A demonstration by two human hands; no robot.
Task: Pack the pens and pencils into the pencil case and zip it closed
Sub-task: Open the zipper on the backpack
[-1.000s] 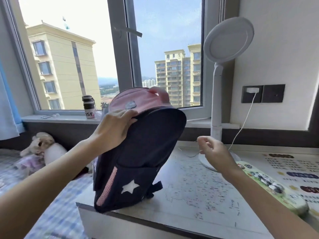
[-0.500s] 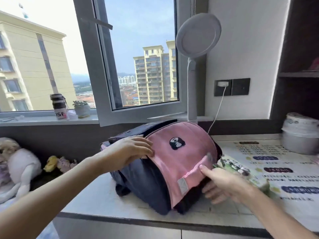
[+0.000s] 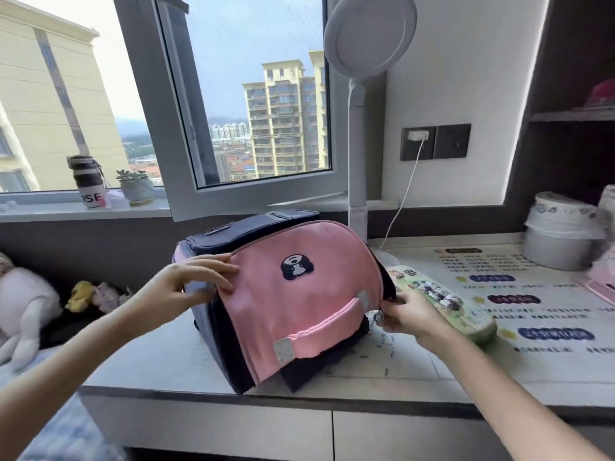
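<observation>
Right hand (image 3: pixel 407 316) moved up to backpack (image 3: pixel 299 294) zipper pull (image 3: pixel 378 317), pinching it; left hand (image 3: pixel 186 287) grips pink flap (image 3: pixel 253 277). Pencil case (image 3: pixel 442 301) lies on desk (image 3: pixel 366 367) beside. Likely opening backpack; next, drag zipper.

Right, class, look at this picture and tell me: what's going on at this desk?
A person is handling a pink and navy backpack lying on the desk. The left hand pinches the edge of its pink flap, while the right hand grips the zip pull at the bag's right side. The green pencil case lies on the desk just beyond the right hand, untouched. No pens or pencils show.
</observation>
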